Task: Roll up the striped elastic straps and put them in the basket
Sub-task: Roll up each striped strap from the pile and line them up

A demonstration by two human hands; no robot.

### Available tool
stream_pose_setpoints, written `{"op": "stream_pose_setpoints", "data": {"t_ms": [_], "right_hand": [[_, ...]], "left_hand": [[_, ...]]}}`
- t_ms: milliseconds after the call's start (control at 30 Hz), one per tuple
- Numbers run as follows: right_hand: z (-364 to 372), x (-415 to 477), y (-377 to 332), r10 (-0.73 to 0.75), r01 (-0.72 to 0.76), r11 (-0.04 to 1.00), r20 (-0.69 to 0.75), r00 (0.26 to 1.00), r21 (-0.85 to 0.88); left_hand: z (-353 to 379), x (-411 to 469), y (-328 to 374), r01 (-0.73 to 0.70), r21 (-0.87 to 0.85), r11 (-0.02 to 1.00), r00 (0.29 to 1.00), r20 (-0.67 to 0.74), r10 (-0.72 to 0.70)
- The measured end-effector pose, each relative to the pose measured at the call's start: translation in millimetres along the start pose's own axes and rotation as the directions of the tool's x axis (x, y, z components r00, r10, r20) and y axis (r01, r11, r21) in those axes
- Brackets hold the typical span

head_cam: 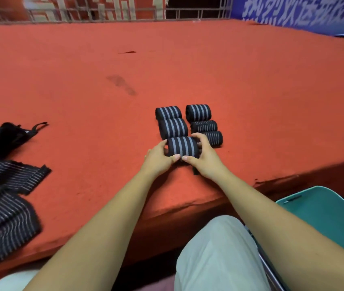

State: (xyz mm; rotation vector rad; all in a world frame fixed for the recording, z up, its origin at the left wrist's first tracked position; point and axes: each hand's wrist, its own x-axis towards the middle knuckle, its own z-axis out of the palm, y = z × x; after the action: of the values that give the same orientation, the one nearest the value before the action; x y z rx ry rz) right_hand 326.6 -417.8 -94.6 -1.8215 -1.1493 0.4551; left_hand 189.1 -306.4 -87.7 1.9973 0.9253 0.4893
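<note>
A rolled black strap with grey stripes (182, 146) rests on the red platform (95, 127) near its front edge. My left hand (159, 159) grips its left end and my right hand (205, 159) grips its right end, thumbs touching below it. A short tail of strap (195, 171) pokes out under my right hand. Several finished rolls stand just beyond in two columns: wide-striped rolls (173, 128) on the left, and on the right another (198, 112) with thin-striped rolls (204, 126) in front of it. No basket is in view.
Unrolled striped straps (7, 198) lie in a heap at the platform's left edge, with a black bundle (0, 135) behind them. A teal chair seat (331, 219) stands at the lower right beside my knee. A railing and banners close off the back.
</note>
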Motion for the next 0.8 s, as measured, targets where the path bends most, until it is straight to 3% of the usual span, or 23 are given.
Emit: {"op": "stream_pose_setpoints", "data": {"t_ms": [167, 267, 367, 467, 667, 800], "right_hand": [[0.3, 1.2, -9.5, 0.021, -0.030, 0.962, -0.035, 0.999, -0.273], [-3.2, 5.8, -32.9, -0.067, 0.043, 0.935, -0.058, 0.996, -0.351], [10.3, 10.5, -72.3, -0.164, 0.148, 0.937, -0.024, 0.986, -0.315], [48.3, 14.9, -111.1, -0.168, 0.183, 0.944, 0.078, 0.983, -0.273], [150.6, 9.1, -161.8, -0.189, 0.254, 0.945, 0.290, 0.938, -0.205], [209.1, 5.6, -183.3, -0.181, 0.277, 0.942, 0.409, 0.894, -0.188]], "left_hand": [[-12.4, -3.3, 3.0, 0.048, 0.035, 0.998, 0.998, 0.036, -0.049], [-40.9, -9.9, -1.8, 0.067, 0.050, 0.996, 0.998, 0.000, -0.067], [-89.1, -26.0, -5.8, 0.072, 0.087, 0.994, 0.994, -0.088, -0.065], [-148.3, -51.5, -17.7, 0.096, 0.148, 0.984, 0.982, -0.179, -0.069], [-249.6, -123.2, -69.0, 0.251, 0.292, 0.923, 0.895, -0.432, -0.107], [-279.2, -152.7, -113.1, 0.303, 0.319, 0.898, 0.871, -0.474, -0.125]]}}
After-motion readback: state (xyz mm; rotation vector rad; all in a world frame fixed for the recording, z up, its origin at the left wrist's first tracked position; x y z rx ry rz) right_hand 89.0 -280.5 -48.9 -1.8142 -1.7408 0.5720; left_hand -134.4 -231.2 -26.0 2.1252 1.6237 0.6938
